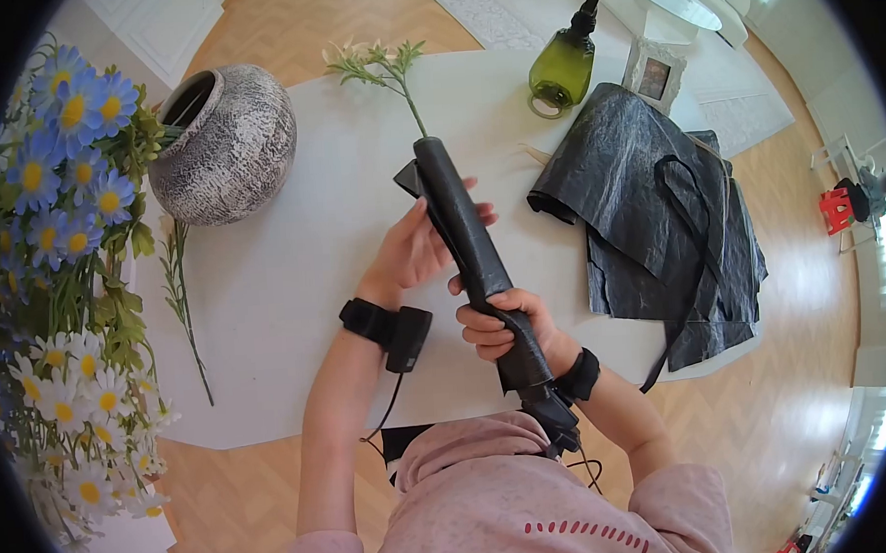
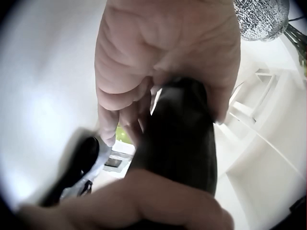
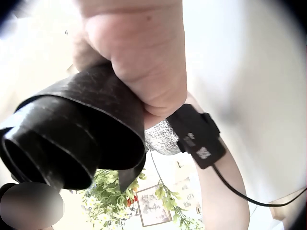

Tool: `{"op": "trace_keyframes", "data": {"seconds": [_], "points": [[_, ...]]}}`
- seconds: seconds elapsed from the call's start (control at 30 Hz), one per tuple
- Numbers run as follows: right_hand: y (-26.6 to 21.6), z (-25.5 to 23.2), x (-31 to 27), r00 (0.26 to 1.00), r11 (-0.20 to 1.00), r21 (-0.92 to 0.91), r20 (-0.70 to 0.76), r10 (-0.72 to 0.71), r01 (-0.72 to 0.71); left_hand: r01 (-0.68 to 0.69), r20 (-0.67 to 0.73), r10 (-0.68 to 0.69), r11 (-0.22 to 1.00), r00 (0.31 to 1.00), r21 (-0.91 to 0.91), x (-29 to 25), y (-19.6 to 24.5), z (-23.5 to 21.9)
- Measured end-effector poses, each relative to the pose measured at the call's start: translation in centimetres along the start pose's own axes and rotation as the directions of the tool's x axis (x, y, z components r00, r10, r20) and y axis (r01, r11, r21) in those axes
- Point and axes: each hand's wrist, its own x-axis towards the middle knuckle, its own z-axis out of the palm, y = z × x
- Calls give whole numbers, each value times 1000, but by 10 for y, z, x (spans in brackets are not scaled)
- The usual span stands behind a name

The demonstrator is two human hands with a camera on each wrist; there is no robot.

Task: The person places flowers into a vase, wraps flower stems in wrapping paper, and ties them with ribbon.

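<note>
Your wrapping looks partly done, perhaps past the halfway point. The roll (image 1: 466, 230) runs slantwise between your hands, off the table (image 1: 321, 233), with a sprig (image 1: 377, 65) standing out of its far end, beyond your left hand. The stem goes in at that end; how deep it reaches is hidden.

Your right hand (image 1: 511, 323) grasps the near part of the roll, fingers curled round it. Your left hand (image 1: 411, 248) is loose and unclenched farther up, thumb on one side and fingers reaching behind to the other; how hard it presses, you cannot tell from here.

So the black sheet is round the stem in several turns, but the job does not look finished. A flap (image 1: 410, 181) juts out beside your left thumb, and in the right wrist view the layers at the open end stand apart. No tie or tape shows on the roll. Smoothing the flap, tightening the turns and fastening them are probably left.

Right of your right hand lie more black sheets (image 1: 618, 177) with a dark strip (image 1: 658, 370) across them, which might serve as a tie. Left of your left hand, a second sprig (image 1: 176, 270) lies bare near the vase (image 1: 231, 157), so it may be another one to wrap.
</note>
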Motion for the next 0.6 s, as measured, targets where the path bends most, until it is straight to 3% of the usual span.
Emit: {"op": "trace_keyframes", "data": {"seconds": [0.03, 0.07, 0.1, 0.17, 0.3, 0.33, 0.37, 0.47, 0.53, 0.6], "points": [[4, -2, 0, 1000, 1000, 0, 6, 17, -17, -46, 23, 43, 994, 999, 96, 0, 0, 15], [8, -4, 1, 1000, 1000, 0, 3, 19, -19, -100, -21, 99, 994, 995, -35, 4, 4, 24], [12, -6, 1, 999, 999, -32, -22, 36, -37, -101, -19, 101, 994, 995, -37, 9, 8, 23], [14, -7, 1, 998, 996, -70, -44, 49, -52, -117, -286, 101, 992, 953, -41, 18, 18, 20], [15, -5, 2, 994, 994, -86, -89, 66, -74, -138, -414, 91, 987, 906, -87, 16, 26, 13], [15, -4, 3, 991, 991, -110, -114, 64, -76, -138, -288, 146, 989, 947, 47, 14, 26, 0], [15, -5, 2, 991, 991, -110, -115, 68, -80, -141, -290, 148, 989, 946, 46, 11, 26, 6], [14, -7, 1, 998, 998, -14, -42, 57, -57, -229, -38, 228, 938, 973, -259, 0, 28, 22], [14, -10, 1, 999, 990, 135, 32, 36, -40, -271, 12, 285, 924, 959, -268, -4, 22, 19], [16, -10, 2, 996, 984, 172, 81, 29, -43, -311, 59, 339, 908, 939, -279, -5, 21, 17]]}}
